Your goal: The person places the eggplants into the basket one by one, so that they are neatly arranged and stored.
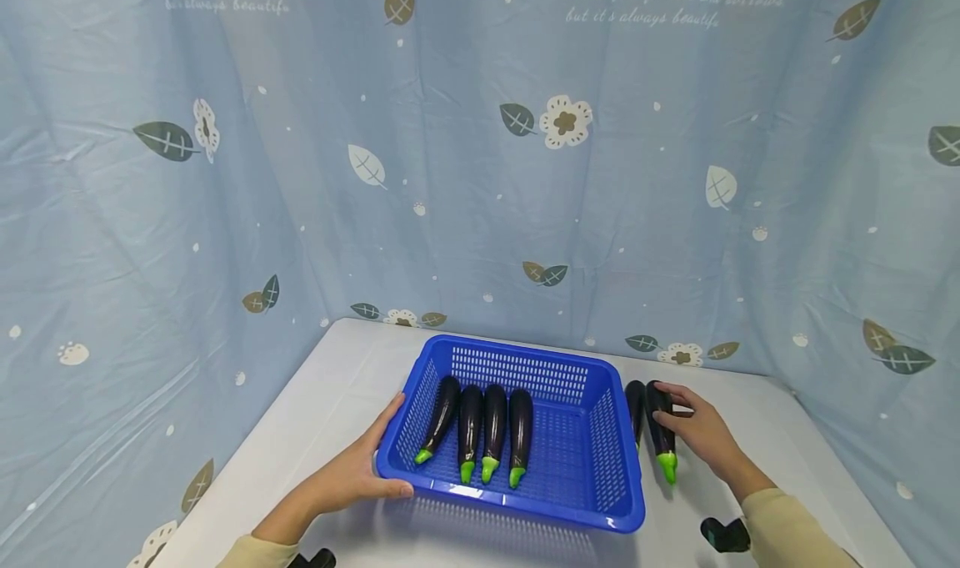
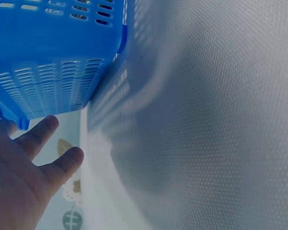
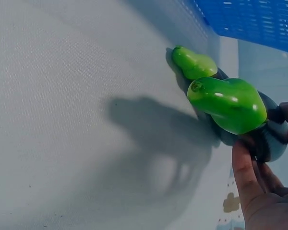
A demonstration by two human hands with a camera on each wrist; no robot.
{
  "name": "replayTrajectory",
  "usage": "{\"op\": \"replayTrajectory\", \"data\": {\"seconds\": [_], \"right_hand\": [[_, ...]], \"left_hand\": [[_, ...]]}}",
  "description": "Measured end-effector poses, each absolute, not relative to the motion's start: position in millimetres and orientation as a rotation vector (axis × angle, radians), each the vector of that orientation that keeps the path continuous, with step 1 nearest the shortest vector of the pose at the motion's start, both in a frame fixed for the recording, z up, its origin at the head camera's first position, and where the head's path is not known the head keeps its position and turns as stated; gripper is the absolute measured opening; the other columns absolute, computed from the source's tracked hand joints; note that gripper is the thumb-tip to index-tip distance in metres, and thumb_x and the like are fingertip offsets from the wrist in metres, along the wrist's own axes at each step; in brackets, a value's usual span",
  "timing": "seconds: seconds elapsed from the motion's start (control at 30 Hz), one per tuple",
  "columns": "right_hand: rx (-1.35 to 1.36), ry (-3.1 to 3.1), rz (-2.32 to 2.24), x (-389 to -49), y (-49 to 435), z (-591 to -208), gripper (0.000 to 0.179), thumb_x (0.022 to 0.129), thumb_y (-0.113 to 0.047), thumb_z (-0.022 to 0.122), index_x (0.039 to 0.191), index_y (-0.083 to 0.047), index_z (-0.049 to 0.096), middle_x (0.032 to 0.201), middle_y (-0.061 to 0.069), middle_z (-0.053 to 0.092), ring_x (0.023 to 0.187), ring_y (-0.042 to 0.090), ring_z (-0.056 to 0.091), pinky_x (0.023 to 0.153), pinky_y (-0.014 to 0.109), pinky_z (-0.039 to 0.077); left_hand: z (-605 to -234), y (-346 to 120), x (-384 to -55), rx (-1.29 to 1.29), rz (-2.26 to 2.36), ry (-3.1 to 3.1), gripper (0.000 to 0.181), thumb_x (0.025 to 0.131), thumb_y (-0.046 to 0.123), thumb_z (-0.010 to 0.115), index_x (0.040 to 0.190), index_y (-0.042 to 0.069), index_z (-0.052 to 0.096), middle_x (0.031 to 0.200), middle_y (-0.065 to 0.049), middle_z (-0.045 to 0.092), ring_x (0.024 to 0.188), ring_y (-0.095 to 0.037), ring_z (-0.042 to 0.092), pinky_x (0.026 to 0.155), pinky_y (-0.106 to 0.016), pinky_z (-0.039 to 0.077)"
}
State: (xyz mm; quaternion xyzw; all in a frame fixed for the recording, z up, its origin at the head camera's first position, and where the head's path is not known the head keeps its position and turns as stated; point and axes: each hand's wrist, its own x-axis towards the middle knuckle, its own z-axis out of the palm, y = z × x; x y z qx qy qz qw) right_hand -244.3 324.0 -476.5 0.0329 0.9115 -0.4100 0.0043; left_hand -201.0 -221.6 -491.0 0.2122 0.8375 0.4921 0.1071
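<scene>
A blue plastic basket sits on the white table, and several dark purple eggplants with green stem ends lie side by side in its left half. At its front left corner my left hand touches the rim, thumb along the front and fingers spread up the left side. Right of the basket, my right hand holds another eggplant between thumb and fingers, its green end pointing toward me. Close on its left lies one more eggplant, partly hidden by the basket wall; its green end shows in the right wrist view.
A blue curtain printed with leaves and flowers hangs behind and on both sides of the white table. The right half of the basket floor is bare. A small dark object shows beside the right sleeve.
</scene>
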Motion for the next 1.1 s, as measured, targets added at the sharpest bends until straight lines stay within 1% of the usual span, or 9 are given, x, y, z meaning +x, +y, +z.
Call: {"op": "replayTrajectory", "data": {"seconds": [0.27,0.53,0.7,0.9,1.1], "right_hand": [[0.083,2.86,-1.283,-244.8,319.5,-472.4,0.062,0.1,-0.025,0.064,0.154,-0.005,0.039,0.152,0.037,0.035,0.131,0.057,0.045,0.099,0.059,0.05],[0.08,2.861,-1.29,-244.3,312.8,-462.0,0.061,0.101,-0.024,0.064,0.154,-0.006,0.04,0.152,0.036,0.036,0.13,0.056,0.047,0.097,0.058,0.051],[0.071,2.861,-1.292,-244.9,310.2,-459.1,0.061,0.102,-0.024,0.064,0.155,-0.006,0.039,0.152,0.036,0.036,0.13,0.055,0.047,0.097,0.058,0.051],[0.012,2.863,-1.338,-246.3,307.9,-452.9,0.063,0.102,-0.027,0.064,0.156,-0.007,0.038,0.152,0.035,0.036,0.131,0.055,0.047,0.099,0.061,0.048],[-0.027,2.877,-1.358,-247.8,302.8,-444.1,0.062,0.102,-0.026,0.063,0.155,-0.007,0.039,0.152,0.035,0.037,0.13,0.055,0.048,0.098,0.061,0.049]], "left_hand": [[-490.5,-221.7,-201.1,0.638,1.455,2.463,0.129,0.077,0.028,0.089,0.165,0.023,-0.004,0.169,-0.022,0.003,0.149,-0.048,0.019,0.114,-0.066,0.024],[-491.3,-221.7,-200.8,0.625,1.443,2.469,0.128,0.077,0.029,0.089,0.165,0.024,-0.004,0.169,-0.022,0.004,0.149,-0.049,0.021,0.113,-0.066,0.028],[-491.2,-221.5,-200.8,0.624,1.445,2.463,0.128,0.077,0.029,0.089,0.165,0.025,-0.004,0.169,-0.022,0.004,0.149,-0.049,0.021,0.113,-0.065,0.028],[-492.2,-221.7,-201.2,0.614,1.438,2.469,0.127,0.078,0.03,0.089,0.165,0.026,-0.004,0.169,-0.023,0.005,0.148,-0.05,0.022,0.113,-0.065,0.029],[-492.6,-221.8,-201.7,0.61,1.436,2.469,0.127,0.078,0.03,0.089,0.165,0.027,-0.004,0.169,-0.022,0.004,0.149,-0.049,0.021,0.113,-0.065,0.029]]}}
